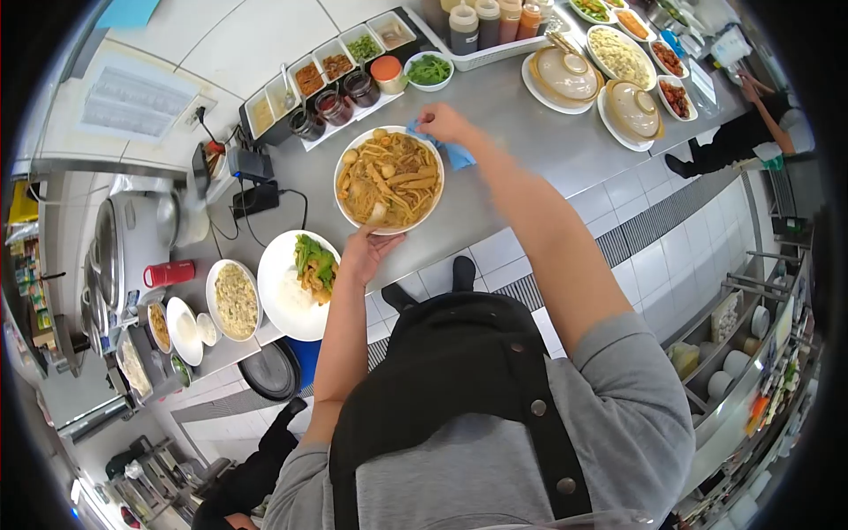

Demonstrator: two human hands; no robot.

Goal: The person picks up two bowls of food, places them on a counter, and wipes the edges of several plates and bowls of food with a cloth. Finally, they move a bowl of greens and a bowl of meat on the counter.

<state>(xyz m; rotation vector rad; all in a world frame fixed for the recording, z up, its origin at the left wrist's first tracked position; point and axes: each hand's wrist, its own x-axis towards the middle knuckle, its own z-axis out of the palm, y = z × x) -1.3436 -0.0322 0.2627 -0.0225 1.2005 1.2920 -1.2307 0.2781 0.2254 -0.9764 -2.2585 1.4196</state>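
Observation:
A white bowl (389,180) filled with noodles, brown pieces and pale balls in sauce stands on the steel counter (477,208). My left hand (369,254) is at the bowl's near rim, fingers apart and touching its side. At the bowl's upper right, my right hand (444,124) is closed on a blue cloth (459,157), which hangs down beside the rim. Left of my left forearm is a white plate (276,309) with rice, green vegetables and browned pieces.
Condiment tubs (336,65), dark jars (334,106) and a bowl of greens (429,71) line the back. Lidded pots (565,75) and squeeze bottles (488,26) stand right. Left are an oval dish (234,300) and a red cup (169,273). Other people appear at right (742,132) and lower left.

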